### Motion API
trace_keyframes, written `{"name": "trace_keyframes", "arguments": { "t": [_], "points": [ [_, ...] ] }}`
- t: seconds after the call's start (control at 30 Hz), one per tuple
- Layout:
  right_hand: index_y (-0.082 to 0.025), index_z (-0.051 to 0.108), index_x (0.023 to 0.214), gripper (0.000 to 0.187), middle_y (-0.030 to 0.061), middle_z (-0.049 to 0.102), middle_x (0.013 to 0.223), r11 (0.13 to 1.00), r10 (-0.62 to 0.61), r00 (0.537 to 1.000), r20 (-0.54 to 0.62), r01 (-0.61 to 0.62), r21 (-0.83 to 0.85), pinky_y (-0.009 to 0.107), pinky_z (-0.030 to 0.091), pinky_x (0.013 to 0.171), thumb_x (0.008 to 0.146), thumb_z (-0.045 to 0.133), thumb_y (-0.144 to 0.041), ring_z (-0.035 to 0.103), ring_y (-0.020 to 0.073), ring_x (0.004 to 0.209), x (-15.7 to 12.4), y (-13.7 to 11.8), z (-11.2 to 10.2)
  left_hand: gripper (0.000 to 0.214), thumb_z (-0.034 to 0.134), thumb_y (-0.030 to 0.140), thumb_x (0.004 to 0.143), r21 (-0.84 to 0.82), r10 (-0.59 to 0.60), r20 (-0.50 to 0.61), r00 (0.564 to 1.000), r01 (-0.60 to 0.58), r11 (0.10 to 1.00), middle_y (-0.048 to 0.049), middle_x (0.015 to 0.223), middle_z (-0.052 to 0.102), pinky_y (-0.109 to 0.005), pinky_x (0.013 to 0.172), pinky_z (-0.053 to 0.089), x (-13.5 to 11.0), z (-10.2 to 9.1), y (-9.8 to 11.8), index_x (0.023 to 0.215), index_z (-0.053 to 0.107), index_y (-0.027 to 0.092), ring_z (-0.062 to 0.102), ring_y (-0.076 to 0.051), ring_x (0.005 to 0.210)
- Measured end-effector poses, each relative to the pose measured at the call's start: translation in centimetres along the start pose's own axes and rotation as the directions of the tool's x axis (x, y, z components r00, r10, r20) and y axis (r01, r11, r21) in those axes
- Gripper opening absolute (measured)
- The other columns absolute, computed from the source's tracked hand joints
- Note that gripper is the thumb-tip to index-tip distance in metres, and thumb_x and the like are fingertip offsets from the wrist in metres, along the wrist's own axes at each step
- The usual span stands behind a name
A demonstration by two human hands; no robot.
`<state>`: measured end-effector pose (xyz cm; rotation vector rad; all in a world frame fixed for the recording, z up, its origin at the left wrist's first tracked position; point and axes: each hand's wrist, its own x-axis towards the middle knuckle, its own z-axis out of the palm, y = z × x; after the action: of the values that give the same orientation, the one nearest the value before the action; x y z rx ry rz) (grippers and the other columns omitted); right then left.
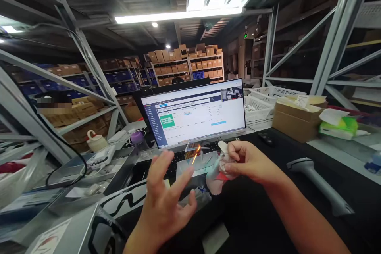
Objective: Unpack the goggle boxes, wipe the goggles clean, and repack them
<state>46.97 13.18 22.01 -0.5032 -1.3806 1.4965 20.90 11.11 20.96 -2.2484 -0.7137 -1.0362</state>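
Little writing can be read. The monitor (193,113) shows a software window with a dark side menu, a green block and blue buttons, but its text is too small to make out. Near the left hand, a black mat edge (125,202) bears large white lettering, cut off and unreadable. A label on the left shelving is blurred.

The left hand (166,194) hangs released, fingers spread, touching nothing. To its right and slightly farther off, the right hand (247,160) pinches a small white-and-red packet (222,166), held above the desk just in front of the monitor. A clear plastic bag (196,166) lies between the hands, over the keyboard (178,158).

The desk is covered by a black mat; on it lie a grey barcode scanner (318,178) to the right and a mouse (266,138) farther off. A cardboard box (294,121) and white baskets (268,99) stand far right. Around are grey steel racks, blue bins, stacked cartons and strip lights overhead.
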Motion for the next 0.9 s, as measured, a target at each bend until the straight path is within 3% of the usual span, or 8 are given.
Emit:
{"name": "trace_keyframes", "arguments": {
  "t": [0.07, 0.17, 0.27, 0.37, 0.43, 0.53, 0.7, 0.9],
  "points": [
    [-0.018, 0.039, 0.065, 0.054, -0.0047, 0.055, 0.059, 0.999, 0.029, 0.999, 0.018, -0.028, -0.039, 0.017, 0.044, 0.05, 0.066, 0.092, -0.03, 0.051, 0.006, 0.051, -0.4, -0.1, 0.1, 0.065, 0.069, 0.018, 0.085, -0.032, -0.067, 0.052, 0.996, 0.069, 0.997, -0.0143, 0.166, 0.008, -0.069, 0.12, 0.021, 0.2, 0.4, 0.5, 0.145, 0.042, 0.025, 0.017, -0.04, 0.152],
    [-0.018, 0.04, 0.063, 0.055, -0.0052, 0.054, 0.057, 0.992, 0.091, 0.994, 0.065, -0.084, -0.099, 0.017, 0.045, 0.05, 0.062, 0.093, -0.031, 0.052, 0.0065, 0.051, -0.6, 0.1, 0.3, 0.063, 0.069, 0.019, 0.085, -0.063, -0.074, 0.202, 0.977, 0.088, 0.994, -0.0155, 0.163, 0.022, -0.066, 0.12, 0.025, 0.5, 0.9, 0.7, 0.143, 0.045, 0.025, 0.025, -0.037, 0.15],
    [-0.017, 0.041, 0.062, 0.053, -0.0053, 0.054, 0.057, 0.977, 0.169, 0.977, 0.13, -0.149, -0.15, 0.019, 0.048, 0.053, 0.063, 0.093, -0.033, 0.054, 0.0073, 0.052, -0.5, 0.5, 0.4, 0.038, 0.064, 0.011, 0.086, -0.134, -0.022, 0.202, 0.979, 0.05, 0.99, -0.0153, 0.148, 0.046, -0.061, 0.119, 0.032, 0.7, 0.8, 0.5, 0.122, 0.059, 0.02, 0.046, -0.03, 0.137],
    [-0.018, 0.041, 0.062, 0.052, -0.0055, 0.052, 0.057, 0.958, 0.238, 0.955, 0.179, -0.2, -0.204, 0.02, 0.049, 0.055, 0.067, 0.09, -0.034, 0.055, 0.0081, 0.053, -0.5, 0.8, 0.3, 0.01, 0.064, 0.014, 0.088, -0.199, 0.023, 0.204, 0.979, 0.018, 0.98, -0.0081, 0.116, 0.066, -0.051, 0.11, 0.046, 0.8, 0.5, 0.3, 0.096, 0.064, 0.019, 0.063, -0.021, 0.105],
    [-0.018, 0.04, 0.063, 0.052, -0.0051, 0.052, 0.056, 0.945, 0.265, 0.948, 0.179, -0.218, -0.245, 0.02, 0.047, 0.054, 0.07, 0.088, -0.036, 0.057, 0.0099, 0.054, -0.5, 0.9, 0.1, 0.003, 0.066, 0.018, 0.088, -0.201, 0.037, 0.246, 0.969, 0.013, 0.98, -0.0049, 0.102, 0.067, -0.041, 0.088, 0.056, 0.8, 0.2, 0.3, 0.09, 0.065, 0.019, 0.062, -0.019, 0.089],
    [-0.019, 0.039, 0.063, 0.052, -0.0051, 0.05, 0.056, 0.92, 0.261, 0.955, 0.14, -0.202, -0.335, 0.019, 0.038, 0.049, 0.069, 0.087, -0.037, 0.051, 0.0094, 0.052, -0.4, 1.1, 0.4, 0.004, 0.068, 0.02, 0.086, -0.168, 0.061, 0.291, 0.955, -0.012, 0.986, -0.0033, 0.095, 0.066, -0.033, 0.059, 0.049, 0.8, -0.2, 0.6, 0.087, 0.064, 0.019, 0.058, -0.019, 0.078],
    [-0.02, 0.036, 0.058, 0.054, -0.0073, 0.04, 0.053, 0.811, 0.171, 0.984, 0.046, -0.114, -0.574, 0.019, 0.021, 0.045, 0.072, 0.084, -0.039, 0.032, 0.0061, 0.05, -0.3, 2.0, 2.4, 0.017, 0.06, 0.019, 0.093, -0.068, 0.151, 0.302, 0.941, -0.137, 0.988, -0.0019, 0.078, 0.06, -0.034, 0.056, 0.042, 0.9, -0.2, 1.6, 0.076, 0.059, 0.018, 0.054, -0.02, 0.071],
    [-0.02, 0.03, 0.057, 0.059, -0.0083, 0.031, 0.056, 0.783, 0.171, 0.959, 0.226, 0.007, -0.623, 0.021, 0.02, 0.048, 0.079, 0.079, -0.042, 0.025, 0.0062, 0.054, 0.1, 1.1, 1.4, 0.024, 0.05, 0.02, 0.1, -0.133, 0.197, 0.208, 0.958, -0.172, 0.976, -0.002, 0.077, 0.061, -0.032, 0.061, 0.041, 0.9, -0.1, 1.1, 0.078, 0.059, 0.017, 0.055, -0.018, 0.076]
  ]
}}
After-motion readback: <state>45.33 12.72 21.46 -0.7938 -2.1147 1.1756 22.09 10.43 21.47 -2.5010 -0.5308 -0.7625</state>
